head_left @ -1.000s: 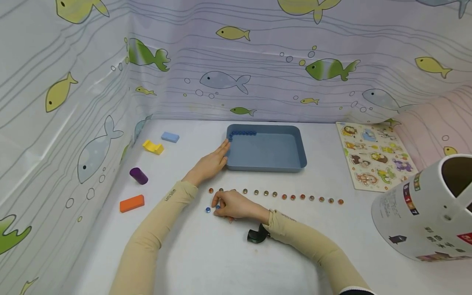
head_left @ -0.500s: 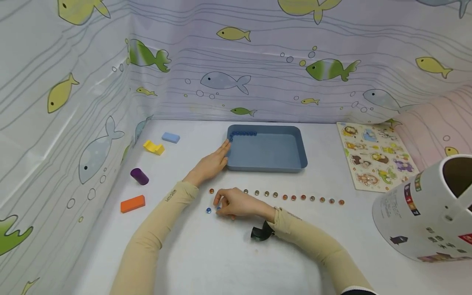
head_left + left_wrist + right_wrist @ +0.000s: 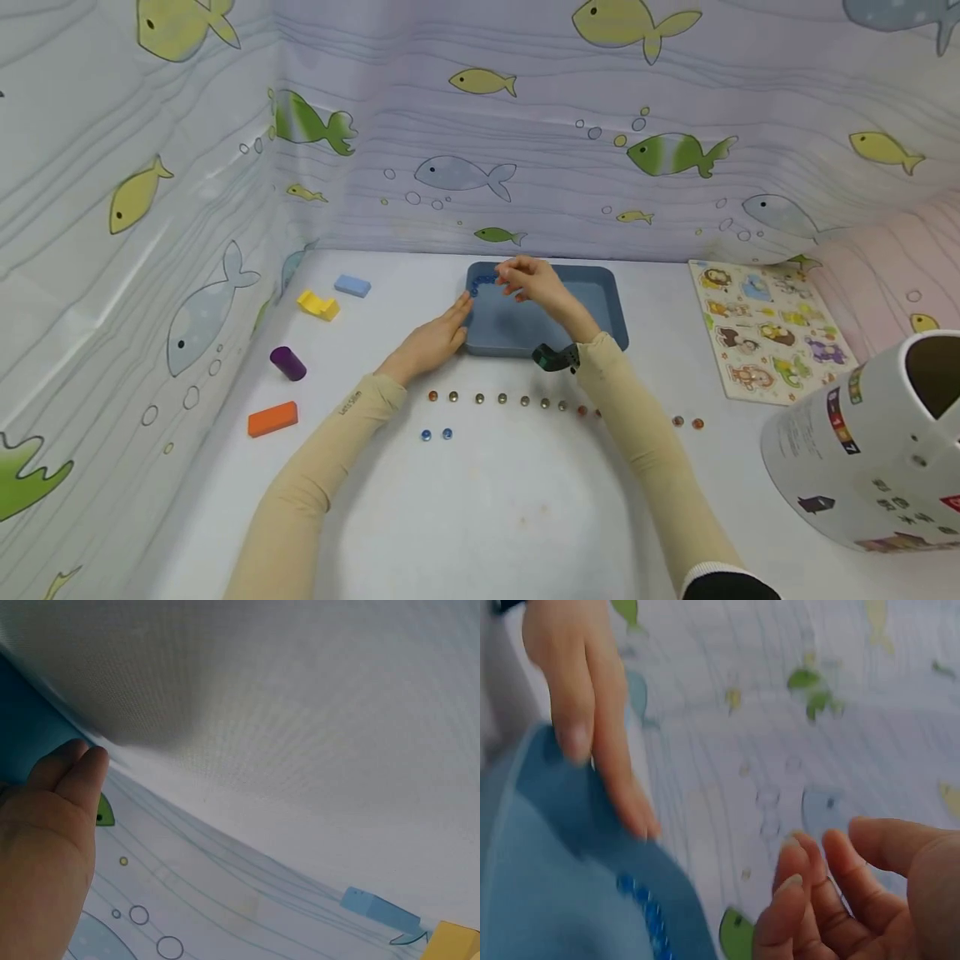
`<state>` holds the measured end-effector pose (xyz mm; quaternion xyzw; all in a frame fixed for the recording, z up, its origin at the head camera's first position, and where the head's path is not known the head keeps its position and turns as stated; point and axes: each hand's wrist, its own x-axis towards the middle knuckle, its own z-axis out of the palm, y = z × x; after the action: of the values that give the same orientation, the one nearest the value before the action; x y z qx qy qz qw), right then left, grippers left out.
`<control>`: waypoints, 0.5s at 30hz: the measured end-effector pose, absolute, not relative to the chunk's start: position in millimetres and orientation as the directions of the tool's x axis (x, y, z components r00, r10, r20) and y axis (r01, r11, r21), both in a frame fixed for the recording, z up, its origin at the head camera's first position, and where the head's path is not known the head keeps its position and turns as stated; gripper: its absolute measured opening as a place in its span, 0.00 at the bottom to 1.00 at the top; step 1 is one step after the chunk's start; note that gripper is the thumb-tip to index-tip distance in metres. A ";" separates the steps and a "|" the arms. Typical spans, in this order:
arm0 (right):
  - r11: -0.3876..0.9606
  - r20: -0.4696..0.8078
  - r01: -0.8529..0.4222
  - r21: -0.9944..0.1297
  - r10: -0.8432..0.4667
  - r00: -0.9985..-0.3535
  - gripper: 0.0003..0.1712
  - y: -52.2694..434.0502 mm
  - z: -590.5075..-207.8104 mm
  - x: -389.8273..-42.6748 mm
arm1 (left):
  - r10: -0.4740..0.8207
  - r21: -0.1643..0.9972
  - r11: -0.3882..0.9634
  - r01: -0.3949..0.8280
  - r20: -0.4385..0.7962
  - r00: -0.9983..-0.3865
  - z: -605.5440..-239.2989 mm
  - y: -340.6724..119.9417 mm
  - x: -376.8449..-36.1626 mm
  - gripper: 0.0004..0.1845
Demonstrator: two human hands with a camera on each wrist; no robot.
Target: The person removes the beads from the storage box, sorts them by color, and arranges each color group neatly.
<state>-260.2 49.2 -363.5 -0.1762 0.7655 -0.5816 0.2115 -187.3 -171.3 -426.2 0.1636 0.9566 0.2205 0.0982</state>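
Placing blue beads in the tray row; right hand over the far-left corner.
Head: your right hand [image 3: 528, 282] hovers over the blue plastic tray [image 3: 607, 321], at the row of small blue glass beads [image 3: 483, 278]; left hand [image 3: 433, 337] lies flat against the tray's side; two loose blue beads [image 3: 437, 434] wait on the white table [image 3: 487, 508]. Left wrist: left fingers [image 3: 71, 769] straight. Right wrist: right fingers [image 3: 810, 892] loosely curled; I cannot tell if they pinch a bead. Next, probably: set it at the row's end.

light: bright, even | shadows: soft | head: sharp | right wrist: motion-blurred | left wrist: soft-focus

Left sleeve [image 3: 352, 402]: small dark lettering, too small to read.
White bin [image 3: 862, 442]: coloured squares with digits; "1" and "7" legible.
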 end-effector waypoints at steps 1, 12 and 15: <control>0.250 -0.125 0.002 -0.968 -0.479 -0.869 0.21 50.8 -368.3 -267.8 | 0.356 0.449 0.852 0.271 -0.117 -0.927 -427.0 -171.6 -186.8 0.31; 0.221 -0.269 0.210 -0.952 -0.280 -0.922 0.25 57.8 -417.0 -309.7 | 0.365 0.442 0.850 0.288 -0.100 -0.925 -428.2 -171.1 -187.2 0.31; 0.298 -0.282 0.201 -0.933 -0.257 -0.924 0.23 56.7 -426.4 -315.5 | 0.365 0.439 0.852 0.286 -0.106 -0.925 -425.6 -172.0 -187.0 0.31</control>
<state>-315.5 56.7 -426.4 -0.0178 0.7821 -0.5921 0.1936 -187.0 -172.0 -425.6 0.1697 0.9578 0.2127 0.0931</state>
